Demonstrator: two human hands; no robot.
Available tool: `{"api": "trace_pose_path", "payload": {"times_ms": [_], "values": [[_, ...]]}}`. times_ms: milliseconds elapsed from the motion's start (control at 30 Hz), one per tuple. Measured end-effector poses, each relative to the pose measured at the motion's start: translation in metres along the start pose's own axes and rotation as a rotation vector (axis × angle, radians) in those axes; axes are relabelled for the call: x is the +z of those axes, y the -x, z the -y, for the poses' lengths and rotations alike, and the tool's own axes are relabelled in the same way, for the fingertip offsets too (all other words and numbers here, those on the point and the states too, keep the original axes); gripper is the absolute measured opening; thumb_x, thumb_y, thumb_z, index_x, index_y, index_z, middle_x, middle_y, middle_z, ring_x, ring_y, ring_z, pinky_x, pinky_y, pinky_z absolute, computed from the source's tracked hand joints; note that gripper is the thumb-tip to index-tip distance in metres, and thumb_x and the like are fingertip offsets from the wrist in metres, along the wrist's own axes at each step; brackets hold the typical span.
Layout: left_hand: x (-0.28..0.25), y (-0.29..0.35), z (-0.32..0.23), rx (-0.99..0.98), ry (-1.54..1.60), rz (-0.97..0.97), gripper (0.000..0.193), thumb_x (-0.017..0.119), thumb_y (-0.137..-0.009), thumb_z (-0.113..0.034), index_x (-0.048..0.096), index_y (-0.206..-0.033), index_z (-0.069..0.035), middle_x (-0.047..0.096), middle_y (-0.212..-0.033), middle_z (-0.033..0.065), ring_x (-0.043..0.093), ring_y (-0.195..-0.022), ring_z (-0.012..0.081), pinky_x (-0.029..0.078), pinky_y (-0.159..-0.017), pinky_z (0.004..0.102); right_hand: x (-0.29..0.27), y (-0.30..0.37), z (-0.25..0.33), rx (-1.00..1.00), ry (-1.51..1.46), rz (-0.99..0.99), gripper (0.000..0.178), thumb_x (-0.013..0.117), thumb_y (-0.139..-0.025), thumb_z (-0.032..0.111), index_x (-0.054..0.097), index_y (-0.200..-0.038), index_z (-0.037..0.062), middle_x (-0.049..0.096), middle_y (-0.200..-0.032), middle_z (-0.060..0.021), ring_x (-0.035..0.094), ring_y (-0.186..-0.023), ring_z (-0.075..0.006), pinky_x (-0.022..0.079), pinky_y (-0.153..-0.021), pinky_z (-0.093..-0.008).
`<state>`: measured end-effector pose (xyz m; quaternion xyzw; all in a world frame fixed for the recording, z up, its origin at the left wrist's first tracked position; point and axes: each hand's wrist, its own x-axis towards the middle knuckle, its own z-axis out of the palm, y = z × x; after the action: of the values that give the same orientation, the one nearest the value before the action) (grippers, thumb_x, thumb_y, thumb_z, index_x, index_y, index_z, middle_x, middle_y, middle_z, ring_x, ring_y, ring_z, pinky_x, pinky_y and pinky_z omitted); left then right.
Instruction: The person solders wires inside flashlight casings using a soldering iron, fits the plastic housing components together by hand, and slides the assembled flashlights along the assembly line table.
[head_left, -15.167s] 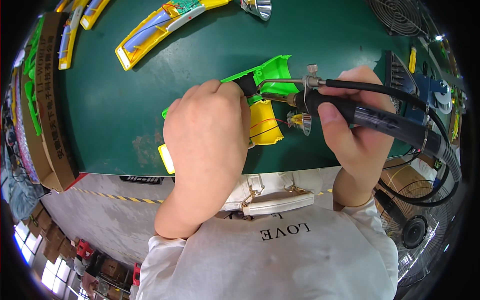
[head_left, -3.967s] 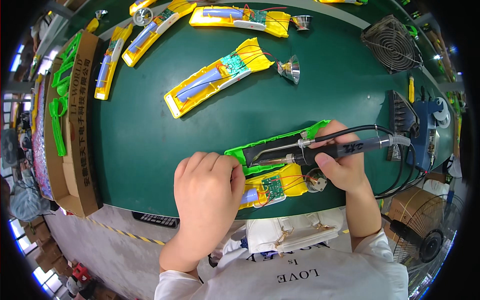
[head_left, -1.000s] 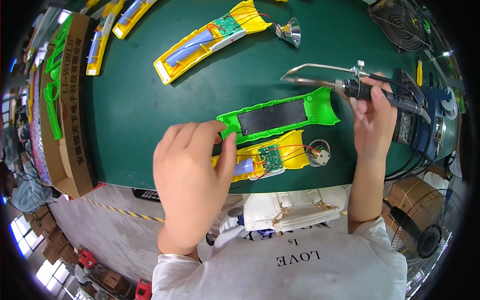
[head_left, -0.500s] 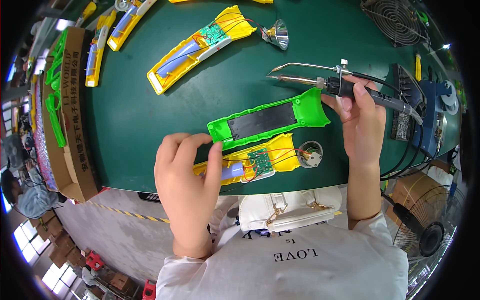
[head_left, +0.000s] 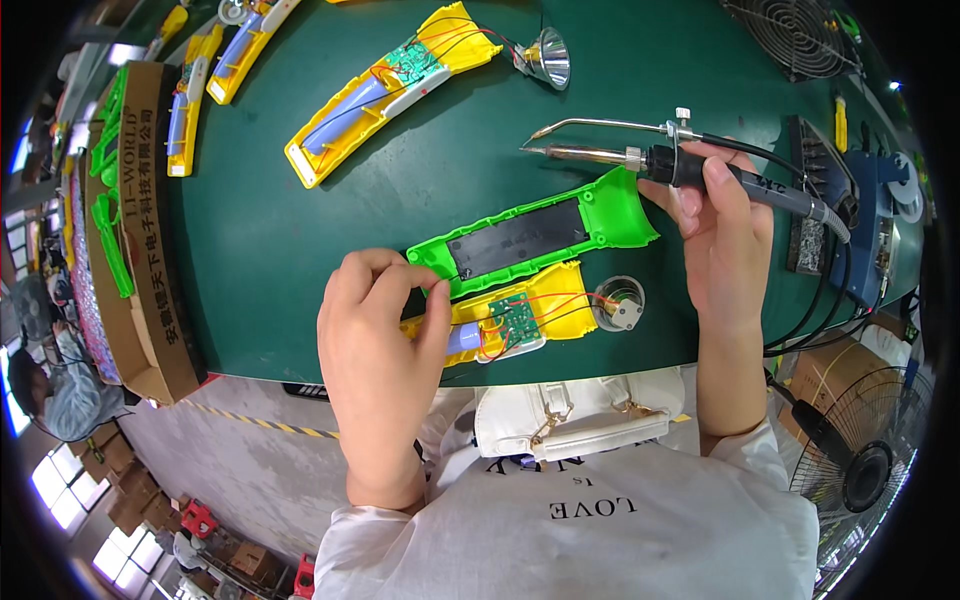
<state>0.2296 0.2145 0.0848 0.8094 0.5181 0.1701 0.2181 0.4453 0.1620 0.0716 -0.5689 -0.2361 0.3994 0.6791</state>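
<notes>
My right hand (head_left: 725,220) holds a soldering iron (head_left: 680,168) with a thin curved metal tube clamped above it, both tips pointing left. Its lower fingers lie by the flared right end of a green plastic casing half (head_left: 615,205), which has a black panel (head_left: 520,240) inside. At the casing's left corner, the thumb and forefinger of my left hand (head_left: 375,350) are pinched together beside a thin dark wire; what is between them is too small to make out. Below lies a yellow casing half (head_left: 565,310) with a circuit board (head_left: 515,320), a blue battery (head_left: 463,338) and a wired round lamp head (head_left: 620,303).
Another opened yellow flashlight (head_left: 390,95) with a reflector lies farther back, more at far left. A cardboard box (head_left: 160,300) with green parts stands left. On the right are a blue soldering station (head_left: 865,220), cables and a vent fan (head_left: 790,40). A white bag (head_left: 570,415) sits by the table edge.
My left thumb and forefinger have closed together at the green casing's left corner. The soldering iron has shifted slightly to the left and the view has moved a little.
</notes>
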Motion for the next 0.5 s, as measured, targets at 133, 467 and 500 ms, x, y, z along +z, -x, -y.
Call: {"api": "trace_pose_path", "payload": {"times_ms": [133, 467, 500], "values": [[0.001, 0.0, 0.0, -0.012, 0.011, 0.009, 0.009, 0.062, -0.063, -0.003, 0.055, -0.068, -0.001, 0.05, -0.076, 0.0083, 0.05, -0.069, 0.0239, 0.04, -0.061, 0.0328, -0.001, 0.0, -0.001, -0.018, -0.023, -0.009, 0.017, 0.047, -0.082, 0.012, 0.05, -0.092, -0.0019, 0.046, -0.063, -0.0007, 0.038, -0.053, -0.004, 0.039, -0.057, -0.0187], [0.0, -0.003, -0.003, -0.059, 0.002, 0.035, 0.008, 0.059, -0.063, 0.0, 0.054, -0.07, 0.001, 0.05, -0.077, 0.0096, 0.051, -0.069, 0.0231, 0.041, -0.063, 0.0286, 0.007, 0.003, -0.006, -0.386, 0.135, 0.427, 0.012, 0.058, -0.067, 0.001, 0.055, -0.078, -0.0042, 0.048, -0.072, -0.0041, 0.038, -0.05, -0.0048, 0.028, -0.044, -0.017], [0.0, -0.003, -0.003, -0.065, 0.001, 0.034, 0.008, 0.059, -0.063, 0.0, 0.054, -0.07, 0.001, 0.05, -0.077, 0.0096, 0.051, -0.069, 0.0231, 0.041, -0.063, 0.0286, 0.011, 0.006, -0.003, -0.29, 0.185, 0.474, 0.013, 0.059, -0.067, 0.001, 0.055, -0.077, -0.0044, 0.047, -0.071, -0.004, 0.038, -0.05, -0.0047, 0.027, -0.043, -0.0171]]}}
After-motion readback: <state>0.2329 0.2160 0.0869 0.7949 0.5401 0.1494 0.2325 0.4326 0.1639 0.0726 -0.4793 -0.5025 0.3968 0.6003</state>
